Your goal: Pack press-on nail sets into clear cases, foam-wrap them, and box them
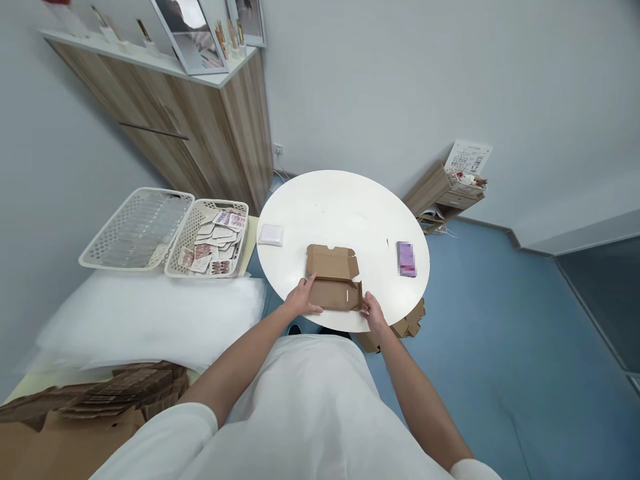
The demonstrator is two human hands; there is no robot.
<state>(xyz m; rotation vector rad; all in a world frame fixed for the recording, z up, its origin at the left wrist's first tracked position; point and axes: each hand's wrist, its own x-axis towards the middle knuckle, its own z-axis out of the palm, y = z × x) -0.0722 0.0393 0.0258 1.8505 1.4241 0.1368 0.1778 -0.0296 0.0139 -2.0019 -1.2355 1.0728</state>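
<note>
An open brown cardboard box (330, 295) lies near the front edge of the round white table (345, 200), its lid flap (332, 262) folded back away from me. My left hand (301, 298) grips the box's left end, with thumb and fingers spread along that side. At the right end, my right hand (373, 312) has its fingers closed on the raised side wall. A narrow white mark shows on the box's floor near that wall. To the right on the tabletop lies a purple packet (407, 259), its print blurred. A small white packet (271, 235) rests at the table's left edge.
Left of the table stand a white basket (173, 267) of printed cards and another basket (87, 257) of clear plastic cases. White sheeting (150, 317) and flattened cardboard (85, 433) lie nearer me. More cardboard (413, 321) sits under the table's right edge.
</note>
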